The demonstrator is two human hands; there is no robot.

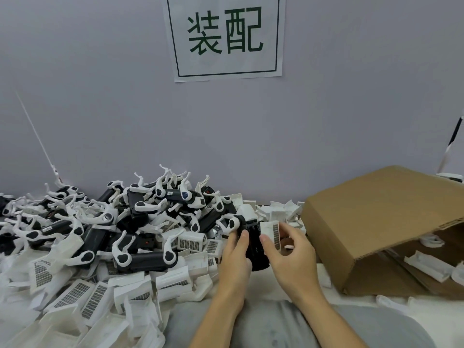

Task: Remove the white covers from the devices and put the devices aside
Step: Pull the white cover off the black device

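i see blk device point(253, 243) upright, mid-frame, white clip on top-left | white cover point(270, 233) w/ grid label, just off its right side | more devices piled left point(140, 222)

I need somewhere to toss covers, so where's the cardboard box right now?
In the head view the cardboard box lies tipped on its side at the right, just beyond the right hand, against the wall.
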